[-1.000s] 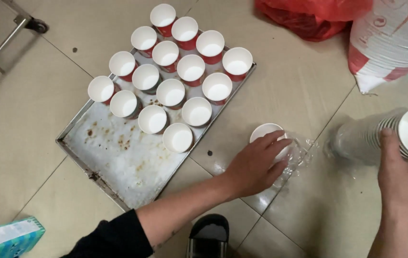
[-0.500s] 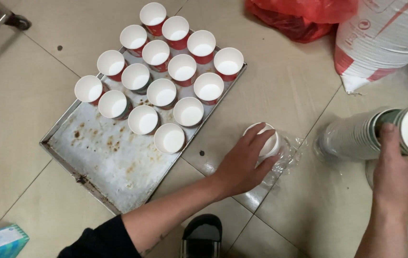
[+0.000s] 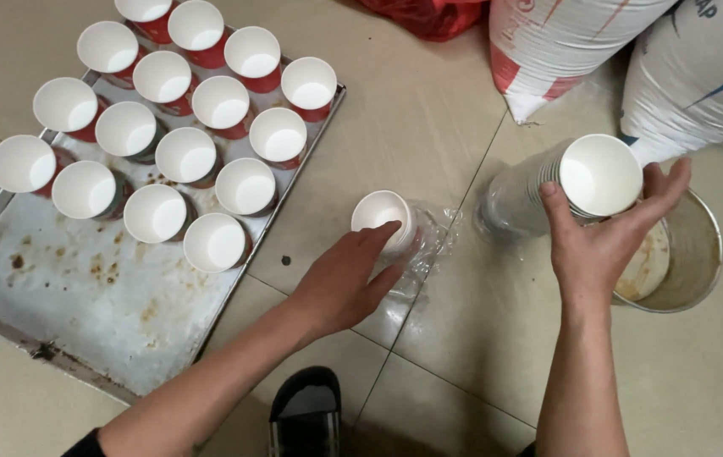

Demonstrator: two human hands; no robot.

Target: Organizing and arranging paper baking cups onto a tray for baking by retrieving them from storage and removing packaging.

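Crouching over the tiled floor, the person has both hands busy with paper cups. The left hand (image 3: pixel 344 283) is cupped over a single white cup (image 3: pixel 383 216) that lies on its side on a crumpled clear plastic wrapper (image 3: pixel 429 245), fingers curled onto its rim and wall, apparently to steady it. The right hand (image 3: pixel 603 241) is wrapped around the open end of a long stack of cups (image 3: pixel 586 178), thumb on one side and fingers spread on the other; the stack lies tilted in its plastic sleeve, mouth toward the person, so the top cup can be reached.

Off toward the left edge of the floor lies a stained metal tray (image 3: pixel 82 296). Red-and-white cups (image 3: pixel 218 101) stand upright on its far half in close rows, mouths up, while its near half is bare. Just beyond the right hand sits a round metal bowl (image 3: pixel 692 254), with white sacks (image 3: pixel 573 42) behind it. A dark sandal (image 3: pixel 304 415) shows at the near edge.
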